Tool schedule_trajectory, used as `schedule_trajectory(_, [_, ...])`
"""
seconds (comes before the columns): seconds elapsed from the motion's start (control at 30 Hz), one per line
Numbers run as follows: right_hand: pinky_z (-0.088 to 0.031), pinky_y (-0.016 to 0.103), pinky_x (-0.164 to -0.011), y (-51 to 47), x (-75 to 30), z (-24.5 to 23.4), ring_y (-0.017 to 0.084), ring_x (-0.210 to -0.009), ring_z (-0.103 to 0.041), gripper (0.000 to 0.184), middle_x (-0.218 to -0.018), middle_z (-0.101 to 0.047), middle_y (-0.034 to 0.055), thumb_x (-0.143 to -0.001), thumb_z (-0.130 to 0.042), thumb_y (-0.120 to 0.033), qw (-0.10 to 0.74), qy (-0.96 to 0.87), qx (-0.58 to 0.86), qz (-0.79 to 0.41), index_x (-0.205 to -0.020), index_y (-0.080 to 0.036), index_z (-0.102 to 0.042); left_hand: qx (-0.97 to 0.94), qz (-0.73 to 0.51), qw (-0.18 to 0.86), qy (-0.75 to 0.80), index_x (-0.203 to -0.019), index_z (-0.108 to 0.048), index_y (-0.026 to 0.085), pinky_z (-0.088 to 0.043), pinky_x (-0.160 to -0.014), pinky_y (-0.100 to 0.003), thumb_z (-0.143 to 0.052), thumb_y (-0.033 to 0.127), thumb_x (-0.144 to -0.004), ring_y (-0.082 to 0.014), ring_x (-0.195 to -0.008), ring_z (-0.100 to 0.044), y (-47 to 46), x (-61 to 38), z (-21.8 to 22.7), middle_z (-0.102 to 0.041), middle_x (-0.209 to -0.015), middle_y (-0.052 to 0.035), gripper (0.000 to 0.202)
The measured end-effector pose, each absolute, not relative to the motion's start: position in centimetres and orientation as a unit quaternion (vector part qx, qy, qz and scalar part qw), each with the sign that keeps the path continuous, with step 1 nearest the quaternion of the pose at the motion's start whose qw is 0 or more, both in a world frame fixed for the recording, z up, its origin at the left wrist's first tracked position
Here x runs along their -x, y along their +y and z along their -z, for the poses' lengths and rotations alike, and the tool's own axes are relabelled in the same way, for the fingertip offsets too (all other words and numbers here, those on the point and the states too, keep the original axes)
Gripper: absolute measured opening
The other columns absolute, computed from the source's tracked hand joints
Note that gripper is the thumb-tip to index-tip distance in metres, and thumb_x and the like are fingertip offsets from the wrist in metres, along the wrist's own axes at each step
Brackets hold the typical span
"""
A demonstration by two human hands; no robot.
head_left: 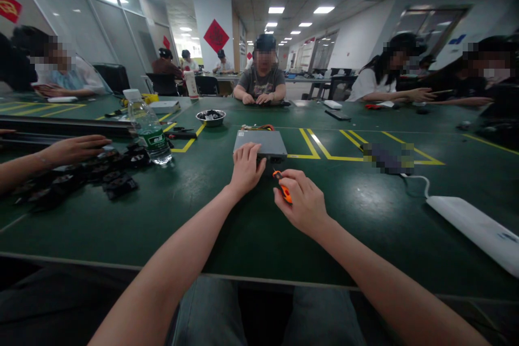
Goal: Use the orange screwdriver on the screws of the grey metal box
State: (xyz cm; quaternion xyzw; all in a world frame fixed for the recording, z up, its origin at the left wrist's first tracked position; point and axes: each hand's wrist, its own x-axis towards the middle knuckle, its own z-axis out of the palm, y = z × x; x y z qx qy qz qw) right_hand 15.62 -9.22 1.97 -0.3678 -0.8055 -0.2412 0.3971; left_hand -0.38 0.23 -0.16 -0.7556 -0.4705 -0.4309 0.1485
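A flat grey computer power supply [265, 141] lies on the green table in front of me, its coloured wires [259, 127] bunched at the far side. My left hand [246, 168] grips its near left part, fingers over the top and thumb against the front face. Beside the dark socket on that face, my right hand [302, 197] is closed around an orange and black screwdriver [286, 192]. The tool's tip points toward the front of the power supply; whether it touches is too small to tell.
At left stand a water bottle [151, 132] and a heap of black fans [121, 184], with another person's hand [77, 150] over them. A metal bowl [211, 117] of small parts sits behind. To the right lie a phone [387, 158] and a cabled white power bank [472, 227].
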Motion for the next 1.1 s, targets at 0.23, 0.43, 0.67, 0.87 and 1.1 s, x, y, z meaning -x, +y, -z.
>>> schedule_trajectory(0.23, [-0.047, 0.028, -0.069, -9.08, -15.66, -1.69, 0.016, -0.083, -0.055, 0.017, -0.095, -0.056, 0.0085, -0.079, -0.047, -0.014, 0.418, -0.816, 0.343, 0.202, -0.094, -0.019, -0.04, 0.759, 0.388, 0.16, -0.498, -0.115, -0.049, 0.02, -0.029, -0.096, -0.039, -0.051, 0.029, -0.082, -0.025, -0.109, -0.042, -0.08, 0.07, 0.05, -0.051, -0.118, -0.0075, 0.035])
schedule_trajectory(0.43, [-0.049, 0.028, -0.064, -9.16, -15.58, -1.71, 0.017, -0.082, -0.055, 0.017, -0.093, -0.053, 0.0074, -0.08, -0.048, -0.021, 0.425, -0.812, 0.37, 0.153, -0.095, -0.02, -0.039, 0.752, 0.392, 0.161, -0.505, -0.112, -0.05, 0.02, -0.03, -0.095, -0.039, -0.052, 0.029, -0.081, -0.0249, -0.107, -0.043, -0.12, -0.1, -0.05, -0.053, -0.115, -0.0072, 0.033])
schedule_trajectory(0.67, [-0.044, 0.022, -0.053, -9.37, -15.41, -1.66, 0.013, -0.075, -0.056, 0.011, -0.095, -0.052, 0.0059, -0.08, -0.046, -0.017, 0.418, -0.809, 0.388, 0.143, -0.089, -0.02, -0.041, 0.756, 0.392, 0.159, -0.5, -0.111, -0.05, 0.02, -0.03, -0.094, -0.041, -0.051, 0.028, -0.081, -0.0263, -0.107, -0.043, -0.14, -0.12, -0.06, -0.052, -0.115, -0.0088, 0.031])
schedule_trajectory(0.87, [-0.042, 0.021, -0.056, -9.53, -15.19, -1.93, 0.011, -0.07, -0.055, 0.008, -0.087, -0.054, 0.0039, -0.083, -0.047, -0.022, 0.396, -0.819, 0.383, 0.158, -0.077, -0.02, -0.042, 0.756, 0.39, 0.159, -0.501, -0.112, -0.049, 0.02, -0.029, -0.095, -0.04, -0.051, 0.028, -0.081, -0.0257, -0.107, -0.043, -0.17, -0.14, -0.07, -0.051, -0.115, -0.0088, 0.032])
schedule_trajectory(1.1, [-0.045, 0.027, -0.062, -9.41, -14.96, -1.42, 0.015, -0.077, -0.054, 0.016, -0.094, -0.054, 0.0077, -0.08, -0.048, -0.018, 0.416, -0.805, 0.386, 0.176, -0.095, -0.018, -0.041, 0.757, 0.388, 0.16, -0.501, -0.112, -0.049, 0.02, -0.029, -0.094, -0.041, -0.051, 0.028, -0.081, -0.0265, -0.107, -0.043, -0.14, -0.24, -0.15, -0.052, -0.115, -0.0091, 0.032])
